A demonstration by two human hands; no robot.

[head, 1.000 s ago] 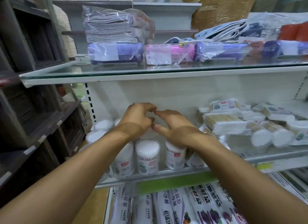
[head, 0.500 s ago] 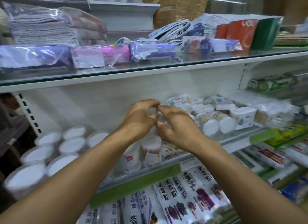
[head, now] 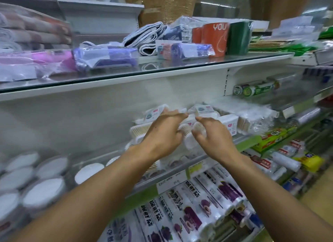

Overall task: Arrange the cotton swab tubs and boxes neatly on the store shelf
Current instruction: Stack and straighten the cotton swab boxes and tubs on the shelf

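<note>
A jumbled pile of cotton swab boxes [head: 228,122] and round tubs lying on their sides sits in the middle of the white shelf [head: 195,159]. My left hand [head: 162,135] reaches over the pile, its thumb and fingers around a lying round tub [head: 185,129]. Close beside it, my right hand [head: 212,137] curls its thumb and forefinger round a second lying tub [head: 199,127]. A third tub [head: 191,142] lies just below, between the hands. Upright round tubs [head: 45,189] with white lids stand in rows at the shelf's left.
A glass shelf [head: 162,68] overhead holds bagged cloths and orange and green cups. Plastic wrap rolls [head: 189,214] fill the shelf below. Foil rolls [head: 255,89] and clear packets lie to the right of the pile. The white back panel is close behind.
The view has swung right, so the upright tubs now lie far left. Both hands have moved right from the upright tubs onto the pile of boxes and lying tubs and parted slightly.
</note>
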